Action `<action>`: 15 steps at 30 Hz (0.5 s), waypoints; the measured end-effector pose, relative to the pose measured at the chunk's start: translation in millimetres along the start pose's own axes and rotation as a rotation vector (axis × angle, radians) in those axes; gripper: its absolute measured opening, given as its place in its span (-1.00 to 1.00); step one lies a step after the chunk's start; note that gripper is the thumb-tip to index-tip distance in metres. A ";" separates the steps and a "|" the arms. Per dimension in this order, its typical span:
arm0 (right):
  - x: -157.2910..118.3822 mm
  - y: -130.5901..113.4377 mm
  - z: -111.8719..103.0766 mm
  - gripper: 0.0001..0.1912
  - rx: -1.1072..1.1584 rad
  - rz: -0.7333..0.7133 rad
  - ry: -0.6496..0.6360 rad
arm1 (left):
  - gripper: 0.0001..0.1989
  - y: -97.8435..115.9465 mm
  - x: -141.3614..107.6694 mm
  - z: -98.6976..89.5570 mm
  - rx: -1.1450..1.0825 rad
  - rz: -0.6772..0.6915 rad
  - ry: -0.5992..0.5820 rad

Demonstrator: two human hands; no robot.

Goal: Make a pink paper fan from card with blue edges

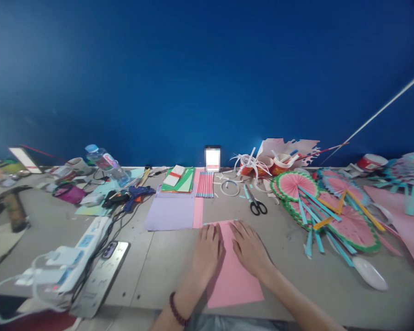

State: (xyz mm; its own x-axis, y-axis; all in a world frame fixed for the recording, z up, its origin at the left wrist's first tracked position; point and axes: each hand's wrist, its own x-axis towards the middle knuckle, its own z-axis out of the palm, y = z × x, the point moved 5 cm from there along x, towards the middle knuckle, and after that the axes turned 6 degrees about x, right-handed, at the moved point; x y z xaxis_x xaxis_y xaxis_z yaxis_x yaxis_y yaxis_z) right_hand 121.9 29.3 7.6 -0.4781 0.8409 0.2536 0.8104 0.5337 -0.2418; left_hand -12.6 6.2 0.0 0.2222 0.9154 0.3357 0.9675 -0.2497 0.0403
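A sheet of pink paper (235, 280) lies on the table in front of me, its far edge between my hands. My left hand (208, 248) rests flat on its far left corner, fingers stretched forward. Over the far right part lies my right hand (250, 246), palm down with fingers extended. Neither hand grips anything. Beyond them are a purple sheet (170, 214), a pleated pink and blue paper strip (205, 185) and black-handled scissors (258, 206) with blades partly spread.
Paper fans (351, 227) with blue and yellow strips pile up at right, near a white oval object (370, 273). At left are a power strip (86, 257), a phone (101, 280), a blue glue gun (138, 195) and a tilted bottle (106, 163). Cups (265, 165) stand by the blue wall.
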 end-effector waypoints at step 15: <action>9.4 -10.8 -1.5 -0.56 -0.069 0.053 -0.079 | -0.52 11.1 9.4 -15.4 -0.022 -0.045 -0.030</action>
State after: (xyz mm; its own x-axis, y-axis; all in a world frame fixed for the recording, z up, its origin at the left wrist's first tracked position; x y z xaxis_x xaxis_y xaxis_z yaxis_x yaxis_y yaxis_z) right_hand 109.1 31.3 14.0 -0.4570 0.8737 0.1667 0.8554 0.4831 -0.1870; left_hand -1.6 7.2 18.0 0.1820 0.9349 0.3046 0.9738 -0.2143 0.0759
